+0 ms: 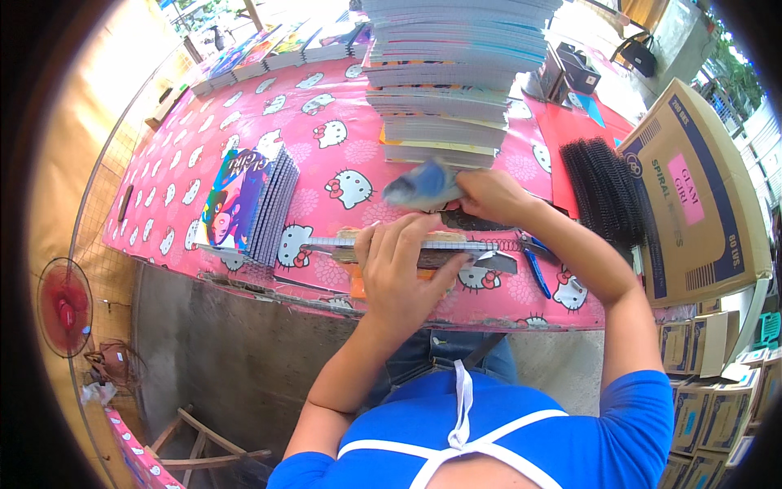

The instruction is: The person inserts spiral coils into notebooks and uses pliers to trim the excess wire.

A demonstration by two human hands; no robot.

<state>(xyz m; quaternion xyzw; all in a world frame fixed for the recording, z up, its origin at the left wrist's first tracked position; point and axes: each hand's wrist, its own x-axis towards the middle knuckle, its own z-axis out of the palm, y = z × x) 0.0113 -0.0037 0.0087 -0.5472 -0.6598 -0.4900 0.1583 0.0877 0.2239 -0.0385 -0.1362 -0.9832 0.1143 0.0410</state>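
Collapse could threaten the tall, white-edged paper book stack (448, 90) should the right hand (494, 196), its grip pinching a blurred blue-and-white bundle (419, 187), swing into it, while the left hand (399, 259) clasps a thin white paper notebook (453, 246) on the stack's near side.

1 black bag (639, 55), 1 brown bag (114, 363).
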